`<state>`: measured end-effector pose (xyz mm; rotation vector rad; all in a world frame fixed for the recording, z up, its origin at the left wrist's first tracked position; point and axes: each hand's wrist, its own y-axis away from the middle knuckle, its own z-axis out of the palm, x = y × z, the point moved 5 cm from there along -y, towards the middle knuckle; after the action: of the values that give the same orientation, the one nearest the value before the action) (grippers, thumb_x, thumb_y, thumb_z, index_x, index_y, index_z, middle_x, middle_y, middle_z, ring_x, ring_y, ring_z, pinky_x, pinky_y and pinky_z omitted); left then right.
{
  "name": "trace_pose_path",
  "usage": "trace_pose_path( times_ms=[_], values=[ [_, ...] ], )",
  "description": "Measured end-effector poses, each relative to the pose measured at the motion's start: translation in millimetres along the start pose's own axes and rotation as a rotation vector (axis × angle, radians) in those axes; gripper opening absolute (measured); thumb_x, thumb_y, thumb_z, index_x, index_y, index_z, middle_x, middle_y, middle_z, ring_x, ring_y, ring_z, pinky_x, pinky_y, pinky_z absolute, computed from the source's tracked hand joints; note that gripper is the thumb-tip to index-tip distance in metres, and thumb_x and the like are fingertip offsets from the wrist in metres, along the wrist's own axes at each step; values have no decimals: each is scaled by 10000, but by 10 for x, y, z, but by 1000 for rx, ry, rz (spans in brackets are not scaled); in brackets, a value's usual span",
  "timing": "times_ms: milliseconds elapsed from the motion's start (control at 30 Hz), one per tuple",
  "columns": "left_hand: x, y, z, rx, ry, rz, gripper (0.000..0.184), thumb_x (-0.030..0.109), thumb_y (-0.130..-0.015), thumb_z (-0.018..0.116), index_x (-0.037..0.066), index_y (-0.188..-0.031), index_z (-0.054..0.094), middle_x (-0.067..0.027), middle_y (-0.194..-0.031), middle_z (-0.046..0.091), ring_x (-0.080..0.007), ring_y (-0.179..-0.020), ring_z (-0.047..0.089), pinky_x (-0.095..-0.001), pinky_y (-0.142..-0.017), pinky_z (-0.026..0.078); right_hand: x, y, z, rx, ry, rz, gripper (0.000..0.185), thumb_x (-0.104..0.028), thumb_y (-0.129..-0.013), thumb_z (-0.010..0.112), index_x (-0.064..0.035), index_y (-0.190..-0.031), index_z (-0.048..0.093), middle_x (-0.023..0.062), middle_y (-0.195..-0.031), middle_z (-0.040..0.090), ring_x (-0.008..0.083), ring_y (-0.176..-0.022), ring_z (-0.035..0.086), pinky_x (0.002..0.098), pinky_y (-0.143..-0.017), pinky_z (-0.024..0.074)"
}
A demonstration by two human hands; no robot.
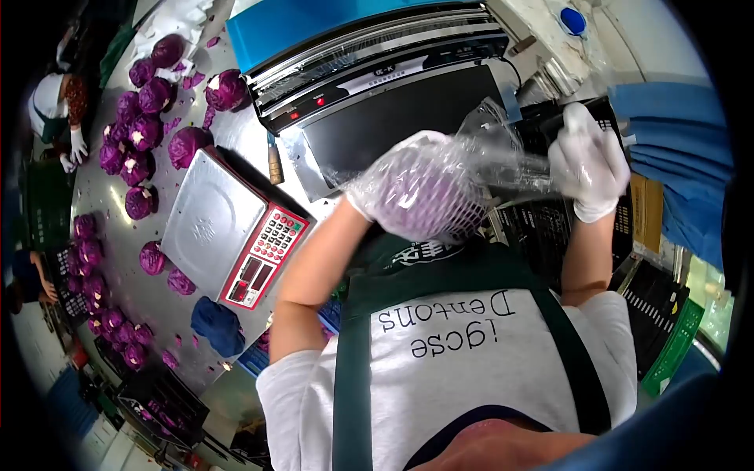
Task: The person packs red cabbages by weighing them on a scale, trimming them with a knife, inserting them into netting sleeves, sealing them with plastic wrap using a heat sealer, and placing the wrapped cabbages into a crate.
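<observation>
My left hand (415, 144), in a white glove, is wrapped round a purple cabbage (428, 192) in clear plastic wrap with a white net pattern. From the cabbage a twisted, stretched length of clear plastic (518, 169) runs right to my right hand (589, 165). That hand is also gloved, its fingers closed on the plastic's end and slightly blurred. Both hands are over the near side of a wrapping machine (400, 110) with a black plate and red lights.
On the metal table (126, 259) are a scale (212, 220), several loose purple cabbages (145, 132), a blue cloth (218, 326) and a wooden-handled tool (274, 161). Black crates (542, 235) stand right. Another person's gloved hand (78, 147) is far left.
</observation>
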<state>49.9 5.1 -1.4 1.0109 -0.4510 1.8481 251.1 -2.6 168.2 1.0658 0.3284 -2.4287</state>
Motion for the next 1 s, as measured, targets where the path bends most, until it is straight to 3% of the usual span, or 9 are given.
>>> trace_pose_path(
  times_ms=[67,133,300,467,533,567,700,867,1000],
  values=[
    [111,201,97,-137,782,-287,515,344,-940,568,41,-1350,498,-146,-1339,543,-263,-1245,512,-407,-1108,371,58,-103,671,-324,353,143,336,-216,-892,619,-24,-1153,531,-3,-655,499,82,-480,423,235,-430,368],
    [-169,364,-22,-214,448,-378,587,389,-969,523,40,-1423,395,-143,-1417,467,-236,-1298,460,-388,-1108,360,286,-226,1169,-639,711,291,287,-84,-823,694,-29,-1079,576,-22,-615,513,65,-471,441,255,-438,382],
    [-10,572,399,-133,-56,-482,454,148,-937,564,1,-1354,461,-123,-1236,592,-164,-1114,582,-294,-954,484,563,-822,1067,-288,1274,-714,93,-94,-850,668,-27,-878,611,27,-571,556,134,-428,502,233,-406,361],
    [-57,639,561,-515,-634,-129,410,259,-962,512,56,-1316,547,-184,-1397,452,-279,-1216,508,-357,-1050,382,1926,-843,-82,-230,1600,-28,133,-181,-885,628,-50,-870,606,74,-614,592,224,-492,548,358,-496,439],
    [-53,661,662,-488,-919,-111,373,305,-958,485,120,-1255,615,-227,-1452,384,-396,-1296,421,-434,-1117,296,2548,-416,-424,-350,1462,587,201,-207,-911,542,-76,-1018,650,122,-726,661,267,-693,633,396,-710,484],
    [-78,713,650,-554,-1118,62,376,303,-958,496,97,-1257,591,-215,-1452,391,-369,-1289,436,-425,-1103,315,2740,-202,-590,-412,1319,555,209,-216,-908,556,-49,-996,647,131,-763,659,233,-730,622,366,-707,477],
    [155,779,858,134,-387,-490,359,217,-958,493,37,-1266,458,-155,-1367,467,-257,-1230,506,-356,-1029,394,2654,510,-701,-176,687,980,370,-286,-970,486,12,-1147,616,98,-1050,681,198,-888,594,313,-808,444],
    [622,598,794,540,-371,-29,360,200,-941,485,42,-1264,469,-95,-1265,500,-209,-1120,539,-378,-957,443,1803,999,-699,-24,54,490,411,-319,-995,458,9,-1219,564,115,-1115,650,232,-981,618,366,-910,469],
    [233,-153,829,575,-411,-46,336,181,-967,470,35,-1269,497,-84,-1264,515,-192,-1113,550,-327,-940,455,1340,1694,-1294,276,-427,49,417,-328,-1004,438,-1,-1243,542,122,-1137,634,238,-1000,621,377,-929,483]
  ],
)
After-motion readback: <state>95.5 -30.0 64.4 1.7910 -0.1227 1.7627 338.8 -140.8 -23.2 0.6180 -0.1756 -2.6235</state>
